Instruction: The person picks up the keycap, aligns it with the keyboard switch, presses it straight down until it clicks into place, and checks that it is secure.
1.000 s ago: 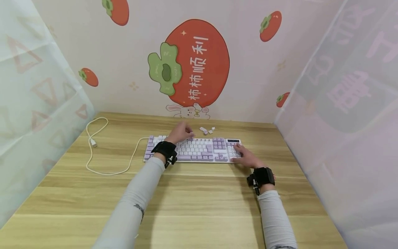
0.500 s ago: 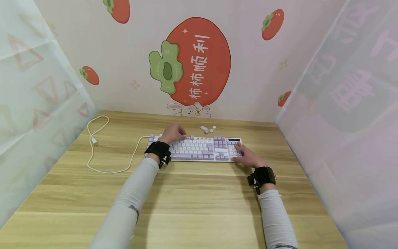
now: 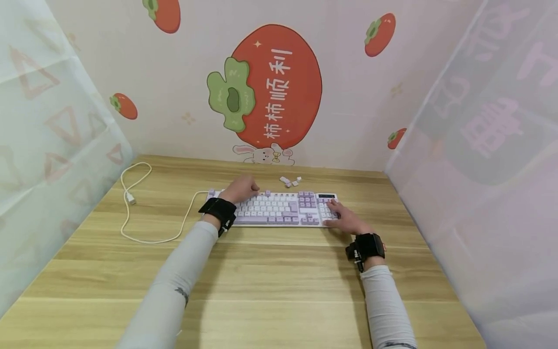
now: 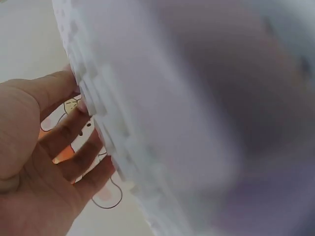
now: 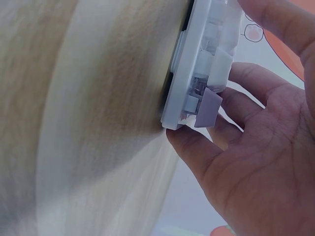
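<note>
A white and lavender keyboard lies across the desk. My left hand reaches over its left part to the back row. Thumb and index fingertip pinch a keycap at the board's edge in the left wrist view; the cap is mostly hidden, and the other fingers extend loosely beyond. Along that row a lavender keycap stands up, with bare switches to its right. My right hand grips the keyboard's right end, thumb at the front edge and fingers over the number keys. A lavender key sits beside the thumb.
Several loose keycaps lie behind the keyboard, near the patterned back wall. The white cable loops over the left of the wooden desk, its USB plug resting there. Fabric side walls enclose the desk.
My left hand has moved left along the back row, uncovering the standing lavender keycap and more keys. The right hand stays on the keyboard's right end.
</note>
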The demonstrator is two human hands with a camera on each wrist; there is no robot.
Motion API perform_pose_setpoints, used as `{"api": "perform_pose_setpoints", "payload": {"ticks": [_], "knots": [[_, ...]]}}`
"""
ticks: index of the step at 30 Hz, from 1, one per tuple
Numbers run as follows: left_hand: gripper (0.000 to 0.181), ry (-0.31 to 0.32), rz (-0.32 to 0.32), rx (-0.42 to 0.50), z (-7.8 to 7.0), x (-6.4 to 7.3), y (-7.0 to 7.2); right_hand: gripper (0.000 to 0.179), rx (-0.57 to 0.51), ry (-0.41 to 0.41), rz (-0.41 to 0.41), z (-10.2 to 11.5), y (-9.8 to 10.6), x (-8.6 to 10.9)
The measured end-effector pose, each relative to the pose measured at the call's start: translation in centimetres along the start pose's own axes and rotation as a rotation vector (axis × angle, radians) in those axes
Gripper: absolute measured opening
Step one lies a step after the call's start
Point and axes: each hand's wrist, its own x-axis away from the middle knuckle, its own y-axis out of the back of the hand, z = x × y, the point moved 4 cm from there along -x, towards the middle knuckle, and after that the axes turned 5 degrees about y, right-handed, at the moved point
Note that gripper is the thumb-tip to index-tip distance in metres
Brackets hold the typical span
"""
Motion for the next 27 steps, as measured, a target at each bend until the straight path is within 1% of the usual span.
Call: {"api": "perform_pose_setpoints", "payload": {"ticks": [3,7,10,13,14,16,20,21,23,24,27], "knots": [[0.017,-0.038,0.024,-0.025,0.0,0.2,0.0,0.08,-0.008,-0.005,0.001,-0.1,0.0,0.0],[0.02,-0.09,0.041,-0.028,-0.2,0.1,0.1,0.08,-0.012,-0.003,-0.003,-0.2,-0.1,0.0],[0.017,-0.081,0.018,-0.04,-0.1,0.0,0.1,0.08,-0.01,-0.006,0.002,-0.3,-0.2,-0.1],[0.012,-0.069,-0.034,-0.087,-0.2,-0.1,0.1,0.081,-0.003,0.003,-0.001,-0.3,-0.2,-0.2],[0.012,-0.068,-0.043,-0.115,-0.4,-0.1,0.1,0.081,-0.004,0.006,-0.003,-0.3,-0.2,-0.2],[0.016,-0.095,-0.064,-0.212,-0.8,0.1,-0.1,0.08,-0.006,0.009,-0.006,-0.2,-0.2,-0.1],[0.027,-0.151,-0.081,-0.436,-2.1,0.6,-0.9,0.08,-0.009,-0.001,0.008,0.0,-0.5,-0.1],[0.027,-0.157,-0.086,-0.475,-2.4,0.8,-1.1,0.08,-0.009,-0.006,0.014,0.0,-0.5,-0.1],[0.028,-0.154,-0.077,-0.507,-2.8,1.2,-1.2,0.08,-0.003,0.001,0.019,0.0,-0.6,-0.1],[0.027,-0.148,-0.069,-0.508,-3.0,1.4,-1.2,0.079,0.003,0.002,0.017,0.0,-0.5,-0.1],[0.02,-0.123,-0.019,-0.496,-3.1,2.0,-1.1,0.079,0.013,0.007,0.006,0.0,-0.3,-0.2]]}}
